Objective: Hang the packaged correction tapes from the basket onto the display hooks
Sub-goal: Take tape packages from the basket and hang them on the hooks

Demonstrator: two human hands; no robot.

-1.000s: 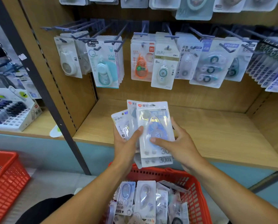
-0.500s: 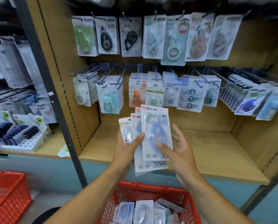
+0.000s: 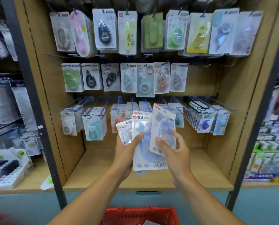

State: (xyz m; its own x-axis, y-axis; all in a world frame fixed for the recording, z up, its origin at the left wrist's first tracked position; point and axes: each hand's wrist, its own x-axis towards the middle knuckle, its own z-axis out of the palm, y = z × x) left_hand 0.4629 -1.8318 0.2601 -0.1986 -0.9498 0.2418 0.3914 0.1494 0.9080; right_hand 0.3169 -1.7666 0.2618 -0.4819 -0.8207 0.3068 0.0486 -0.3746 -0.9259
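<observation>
My left hand (image 3: 125, 151) grips a fanned stack (image 3: 143, 143) of glossy blister cards; my right hand (image 3: 173, 151) pinches the front pack (image 3: 164, 127), tilted, below the wire hooks (image 3: 200, 103). Red mesh basket (image 3: 140, 215) underneath.

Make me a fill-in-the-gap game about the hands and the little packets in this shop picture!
1. The left hand holds a fan of clear plastic correction tape packets, and the right hand pinches ____ packet apart from it.
2. The large print at the bottom of the front fanned packet reads ____.
3. The plastic mesh basket below the arms is coloured ____.
4. The wooden shelf board lies ____ the rows of hanging packets.

Missing words: one; 30m; red; below
</observation>
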